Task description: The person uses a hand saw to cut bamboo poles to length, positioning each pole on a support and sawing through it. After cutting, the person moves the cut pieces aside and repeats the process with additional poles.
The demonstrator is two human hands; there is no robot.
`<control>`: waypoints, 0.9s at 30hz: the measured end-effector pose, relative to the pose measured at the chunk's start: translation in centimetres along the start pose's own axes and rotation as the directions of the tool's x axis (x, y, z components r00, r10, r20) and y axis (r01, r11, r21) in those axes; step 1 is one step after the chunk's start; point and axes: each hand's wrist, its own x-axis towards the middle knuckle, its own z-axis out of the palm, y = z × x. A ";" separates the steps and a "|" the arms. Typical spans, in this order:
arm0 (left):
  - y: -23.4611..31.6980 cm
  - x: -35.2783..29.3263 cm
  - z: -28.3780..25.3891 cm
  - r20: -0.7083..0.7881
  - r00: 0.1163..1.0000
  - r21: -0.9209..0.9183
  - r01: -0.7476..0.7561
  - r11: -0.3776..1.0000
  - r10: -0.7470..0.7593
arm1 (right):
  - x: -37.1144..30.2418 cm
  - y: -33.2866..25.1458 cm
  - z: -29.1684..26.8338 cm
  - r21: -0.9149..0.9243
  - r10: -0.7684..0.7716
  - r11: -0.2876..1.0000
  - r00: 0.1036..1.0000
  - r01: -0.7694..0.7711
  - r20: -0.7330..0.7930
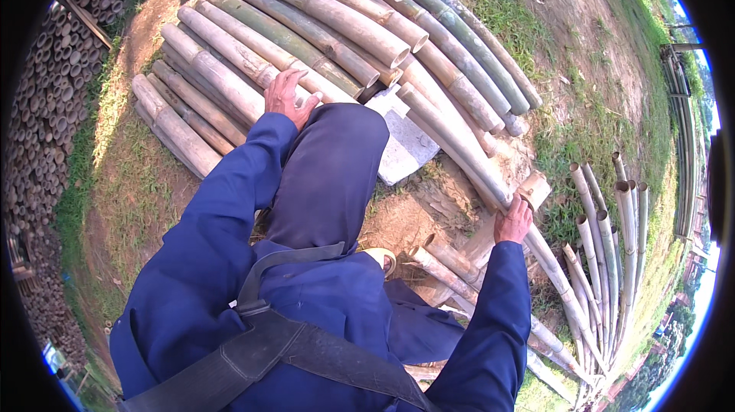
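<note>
My left hand (289, 98) rests beside my raised knee, fingers apart, on the near ends of cut bamboo poles (230, 90) stacked on the ground. My right hand (514, 220) is closed round a long pale bamboo pole (452, 140) that slants from the stack toward the lower right. Its fingertips are partly hidden. Just beyond that hand lies a short, thick bamboo piece (534, 188). Between my knee and the slanting pole, a pale grey slab (406, 148) lies on the soil.
Greenish poles (459, 37) extend along the stack's far right. Several thinner bamboo poles (605, 243) lean together at right. More cut bamboo (452, 259) lies near my foot in a yellow sandal (390, 260). A large pile of bamboo ends (46, 98) fills the left side.
</note>
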 end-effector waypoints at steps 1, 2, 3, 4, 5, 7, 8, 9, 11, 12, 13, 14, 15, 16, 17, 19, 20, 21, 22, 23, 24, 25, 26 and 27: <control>-0.1 1.5 0.7 0.102 0.992 0.036 -0.080 0.996 0.076 | -0.1 0.3 0.3 -0.003 -0.011 1.000 1.000 0.011 -0.028; -0.2 2.9 1.5 0.159 0.981 0.051 -0.117 0.992 0.107 | -0.1 0.4 0.8 -0.004 -0.026 1.000 0.998 0.026 -0.057; -0.2 4.2 2.4 0.216 0.967 0.062 -0.154 0.986 0.137 | -0.1 0.7 1.1 -0.006 -0.041 0.999 0.995 0.041 -0.085; 0.1 5.4 3.4 0.274 0.946 0.071 -0.199 0.978 0.172 | -0.3 0.9 1.3 -0.018 -0.039 0.999 0.996 0.038 -0.082; 1.2 6.4 3.7 0.345 0.917 0.096 -0.245 0.965 0.199 | -0.2 0.9 1.4 -0.025 -0.041 0.999 0.996 0.039 -0.080; 1.8 8.0 6.0 0.297 0.929 0.104 -0.263 0.959 0.223 | -0.1 0.8 1.4 -0.019 -0.045 0.999 0.996 0.044 -0.076; 2.2 9.0 6.9 0.273 0.933 0.107 -0.272 0.956 0.235 | -0.1 0.8 1.3 -0.005 -0.046 0.999 0.996 0.046 -0.072; 2.6 10.0 7.6 0.264 0.935 0.071 -0.262 0.962 0.235 | -0.1 0.7 1.2 0.009 -0.048 0.999 0.997 0.049 -0.068; 2.4 11.9 9.8 0.136 0.990 0.048 -0.043 0.998 0.036 | -0.1 0.3 0.7 0.011 -0.038 0.999 0.998 0.038 -0.059; 2.3 12.8 10.9 0.073 0.995 0.026 0.069 0.997 -0.071 | 0.0 0.3 0.6 0.013 -0.035 0.999 0.998 0.036 -0.055; 2.5 13.7 12.0 -0.089 0.969 -0.061 0.225 0.972 -0.230 | 0.0 0.7 0.8 0.011 -0.033 0.999 0.999 0.033 -0.041; 2.3 15.4 12.6 -0.087 0.866 -0.117 0.483 0.868 -0.493 | 0.3 0.3 0.6 0.023 -0.038 0.999 0.998 0.039 -0.045; 2.1 17.6 13.2 -0.070 0.693 -0.173 0.700 0.693 -0.717 | 0.6 -0.2 0.3 0.034 -0.044 0.998 0.998 0.046 -0.049; 2.3 18.6 14.0 -0.028 0.466 -0.219 0.860 0.461 -0.884 | 0.8 -0.5 0.0 0.040 -0.047 0.998 0.998 0.048 -0.047; 5.0 19.1 13.3 0.113 0.407 -0.218 0.900 0.377 -0.906 | 0.0 0.1 0.1 0.035 -0.035 0.999 0.998 0.036 -0.050; 8.3 19.9 11.6 0.097 0.424 -0.109 0.904 0.414 -0.901 | -0.1 -0.2 -0.3 0.037 -0.011 0.999 1.000 0.012 -0.019; 9.1 20.1 11.6 0.085 0.426 -0.061 0.905 0.422 -0.901 | 0.2 -0.4 -0.6 0.036 -0.011 0.999 1.000 0.011 -0.007; 9.2 20.6 12.6 0.007 0.362 -0.027 0.932 0.362 -0.932 | 0.2 -0.5 -0.5 0.045 -0.027 0.999 0.999 0.028 -0.027; 9.3 20.6 12.9 0.025 0.387 -0.005 0.922 0.387 -0.922 | 0.1 -0.5 -0.3 0.049 -0.035 0.998 0.998 0.037 -0.047; 9.3 20.5 13.1 0.045 0.411 0.016 0.911 0.412 -0.910 | 0.1 -0.4 -0.2 0.052 -0.043 0.998 0.997 0.047 -0.066; 9.3 20.5 13.3 0.064 0.434 0.036 0.899 0.437 -0.898 | 0.1 -0.3 -0.1 0.043 -0.038 0.998 0.997 0.041 -0.067; 9.4 20.8 13.1 0.099 0.405 0.029 0.912 0.409 -0.909 | 0.1 -0.7 0.0 0.041 -0.029 0.999 0.997 0.032 -0.071; 9.6 21.2 12.9 0.133 0.374 0.022 0.925 0.380 -0.918 | 0.2 -0.8 0.0 0.039 -0.021 0.999 0.997 0.024 -0.075; 9.7 21.4 12.7 0.167 0.343 0.017 0.936 0.351 -0.924 | 0.1 -0.6 0.0 0.032 -0.002 0.999 0.999 0.004 -0.050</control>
